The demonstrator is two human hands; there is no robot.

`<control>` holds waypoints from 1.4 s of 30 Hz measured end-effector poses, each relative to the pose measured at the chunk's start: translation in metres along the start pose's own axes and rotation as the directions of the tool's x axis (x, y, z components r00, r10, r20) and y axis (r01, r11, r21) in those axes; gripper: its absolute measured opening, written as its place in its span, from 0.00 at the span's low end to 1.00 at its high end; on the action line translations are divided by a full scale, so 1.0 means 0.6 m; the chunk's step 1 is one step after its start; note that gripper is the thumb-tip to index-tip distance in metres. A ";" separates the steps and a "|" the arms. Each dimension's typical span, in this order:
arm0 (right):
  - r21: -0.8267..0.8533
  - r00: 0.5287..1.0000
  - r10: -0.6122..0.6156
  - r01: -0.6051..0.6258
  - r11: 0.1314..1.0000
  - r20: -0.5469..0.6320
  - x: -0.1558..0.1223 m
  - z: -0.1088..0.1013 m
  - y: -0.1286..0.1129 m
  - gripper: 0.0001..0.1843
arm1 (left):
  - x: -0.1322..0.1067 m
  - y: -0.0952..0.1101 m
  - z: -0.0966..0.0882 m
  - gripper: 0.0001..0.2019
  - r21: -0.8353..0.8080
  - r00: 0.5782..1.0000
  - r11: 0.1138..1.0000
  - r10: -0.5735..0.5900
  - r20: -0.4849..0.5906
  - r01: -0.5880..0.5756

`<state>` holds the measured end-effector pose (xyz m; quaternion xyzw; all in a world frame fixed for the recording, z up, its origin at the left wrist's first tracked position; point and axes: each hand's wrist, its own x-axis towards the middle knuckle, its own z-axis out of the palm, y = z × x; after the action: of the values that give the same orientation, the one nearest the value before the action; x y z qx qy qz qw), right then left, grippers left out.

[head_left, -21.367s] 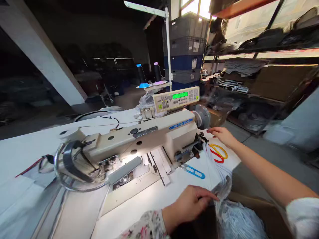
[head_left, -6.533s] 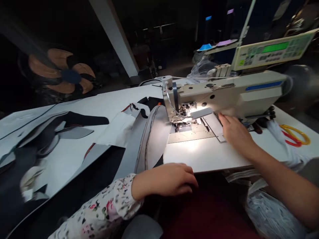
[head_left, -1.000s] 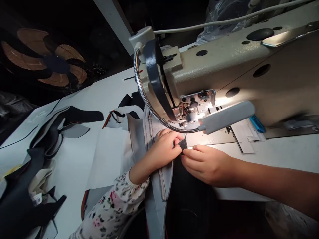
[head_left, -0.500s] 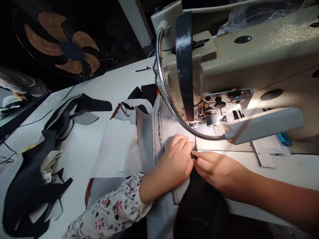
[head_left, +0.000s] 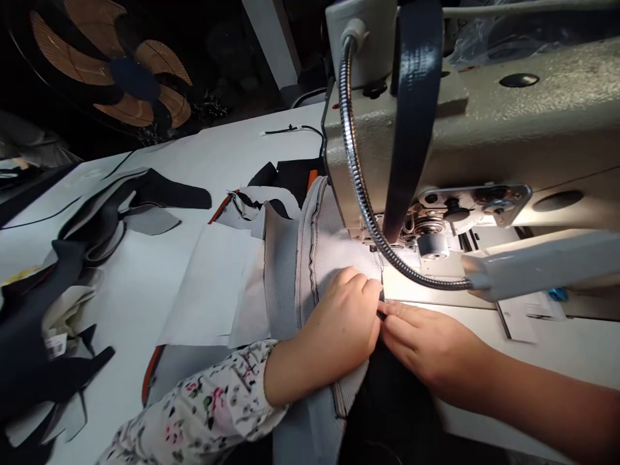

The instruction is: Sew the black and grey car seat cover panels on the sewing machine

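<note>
My left hand (head_left: 339, 326) lies curled on a grey mesh fabric panel (head_left: 320, 248), pressing its edge down in front of the sewing machine (head_left: 484, 129). My right hand (head_left: 426, 342) meets it fingertip to fingertip, both pinching a small dark piece (head_left: 381, 314) at the panel's edge. The presser foot and needle area (head_left: 426, 236) sit just beyond the fingers. A gooseneck lamp (head_left: 537, 265) shines over the right hand.
Dark and grey cut fabric pieces (head_left: 111, 213) lie spread over the white table (head_left: 145, 284) to the left. A fan (head_left: 121, 71) stands at the far left behind the table. A black belt (head_left: 411, 110) hangs down the machine head.
The view has moved closer to the machine head. Both hands stay pinched together at the panel's edge, shifted slightly right and nearer the presser foot.
</note>
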<state>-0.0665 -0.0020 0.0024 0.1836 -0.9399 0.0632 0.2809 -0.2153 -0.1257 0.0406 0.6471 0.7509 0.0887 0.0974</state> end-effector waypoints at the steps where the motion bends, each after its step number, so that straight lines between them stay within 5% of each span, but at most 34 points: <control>1: -0.004 1.000 -0.006 0.006 1.000 0.010 -0.001 0.002 0.002 0.19 | 0.002 -0.001 0.000 0.07 -0.006 1.000 1.000 -0.010 0.011 0.010; 8: 0.011 0.991 0.078 -0.079 0.997 0.113 -0.009 0.020 0.024 0.15 | 0.032 -0.015 -0.011 0.09 0.093 0.998 0.994 0.048 0.038 -0.051; 14: -0.051 0.988 0.117 -0.113 0.992 0.096 -0.005 0.019 0.022 0.20 | 0.041 -0.024 -0.009 0.10 0.123 0.995 0.989 0.085 -0.051 -0.078; 19: -0.123 0.994 0.049 -0.036 0.992 0.101 -0.001 0.012 0.023 0.22 | 0.032 -0.020 -0.023 0.07 0.175 0.998 0.983 -0.054 0.027 0.048; 23: -0.138 0.995 0.031 -0.017 0.990 0.099 0.000 0.012 0.026 0.22 | 0.033 -0.021 -0.023 0.10 0.065 0.991 0.997 -0.044 0.126 0.036; 31: -0.219 0.995 0.025 -0.003 0.976 0.099 0.003 0.012 0.023 0.20 | 0.038 -0.029 -0.013 0.12 -0.077 1.000 0.997 -0.001 0.002 0.001; 37: -0.078 0.987 0.148 -0.143 0.987 0.063 0.009 0.024 0.038 0.20 | 0.053 -0.052 -0.006 0.08 0.019 0.991 0.993 0.113 -0.074 -0.112; 42: 0.029 0.979 0.205 -0.205 0.978 0.017 0.017 0.017 0.044 0.21 | 0.066 -0.064 -0.005 0.11 0.084 0.990 0.986 0.143 -0.015 -0.141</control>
<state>-0.0895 0.0168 -0.0010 0.0904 -0.9547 0.1048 0.2636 -0.2584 -0.0920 0.0321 0.7015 0.7069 0.0711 0.0558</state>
